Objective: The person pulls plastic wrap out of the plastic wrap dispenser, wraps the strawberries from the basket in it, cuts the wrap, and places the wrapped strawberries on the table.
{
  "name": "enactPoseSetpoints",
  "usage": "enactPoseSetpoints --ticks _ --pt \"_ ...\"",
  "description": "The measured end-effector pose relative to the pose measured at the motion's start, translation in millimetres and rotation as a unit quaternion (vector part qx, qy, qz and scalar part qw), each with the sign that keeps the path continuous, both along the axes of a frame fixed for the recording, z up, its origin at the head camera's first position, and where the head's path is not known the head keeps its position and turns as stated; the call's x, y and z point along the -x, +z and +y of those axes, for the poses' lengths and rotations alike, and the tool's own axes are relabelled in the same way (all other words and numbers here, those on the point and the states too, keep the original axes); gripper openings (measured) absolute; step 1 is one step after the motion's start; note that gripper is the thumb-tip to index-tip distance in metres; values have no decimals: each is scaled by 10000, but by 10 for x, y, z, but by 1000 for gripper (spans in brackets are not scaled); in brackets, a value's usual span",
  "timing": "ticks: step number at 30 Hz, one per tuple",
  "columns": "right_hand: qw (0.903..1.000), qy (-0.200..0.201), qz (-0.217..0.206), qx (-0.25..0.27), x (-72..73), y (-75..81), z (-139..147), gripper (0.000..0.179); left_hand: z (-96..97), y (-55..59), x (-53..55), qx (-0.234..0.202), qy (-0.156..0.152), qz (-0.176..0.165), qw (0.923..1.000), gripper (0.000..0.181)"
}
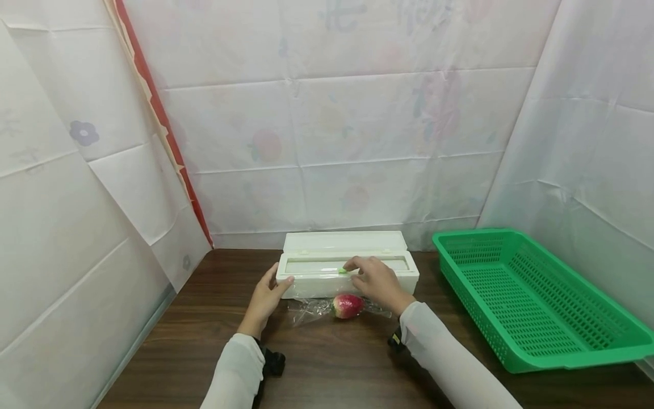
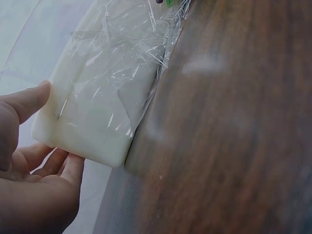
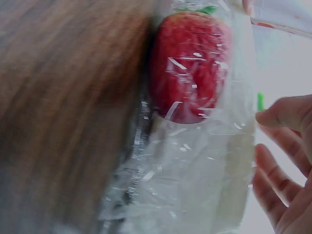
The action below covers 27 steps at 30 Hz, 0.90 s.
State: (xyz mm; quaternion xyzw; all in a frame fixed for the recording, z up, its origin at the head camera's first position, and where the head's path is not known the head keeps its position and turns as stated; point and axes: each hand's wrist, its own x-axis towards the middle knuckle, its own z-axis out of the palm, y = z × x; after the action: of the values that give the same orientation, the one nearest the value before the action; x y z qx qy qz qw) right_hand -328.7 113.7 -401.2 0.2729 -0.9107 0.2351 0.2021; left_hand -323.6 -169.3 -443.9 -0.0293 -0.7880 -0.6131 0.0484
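A white cling film dispenser box (image 1: 352,286) lies at the back of the table, its lid (image 1: 343,241) raised behind it. My left hand (image 1: 265,295) grips its left end, thumb at the front edge and fingers behind. At the top front edge sits a small green slide cutter (image 1: 342,271), which the fingertips of my right hand (image 1: 375,279) pinch. Clear film (image 2: 112,83) drapes down the front of the box. Before it, a red fruit with a pale end (image 1: 348,306) lies in crumpled film on the table; the right wrist view shows film stretched over the fruit (image 3: 190,68).
To the right stands a green plastic basket (image 1: 531,363) with perforated sides, close to the right wall. White patterned sheets (image 1: 327,125) hang behind and on both sides. The brown wooden table (image 1: 327,363) runs up to them.
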Motion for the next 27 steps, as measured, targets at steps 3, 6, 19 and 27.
enactPoseSetpoints --ticks 3,6,19,27 --pt "9998 -7 -205 -78 0 49 -6 27 -6 -10 1 -3 -11 -26 10000 82" --pt "9995 -22 -246 -173 2 92 -17 29 -13 -26 6 -8 -12 -41 10000 81" --pt "9991 313 281 44 52 41 -193 31 -19 -39 26 -118 76 -13 9999 82" --pt "9997 -99 213 -41 33 33 -263 24 -15 -30 12 -138 31 -5 9999 83"
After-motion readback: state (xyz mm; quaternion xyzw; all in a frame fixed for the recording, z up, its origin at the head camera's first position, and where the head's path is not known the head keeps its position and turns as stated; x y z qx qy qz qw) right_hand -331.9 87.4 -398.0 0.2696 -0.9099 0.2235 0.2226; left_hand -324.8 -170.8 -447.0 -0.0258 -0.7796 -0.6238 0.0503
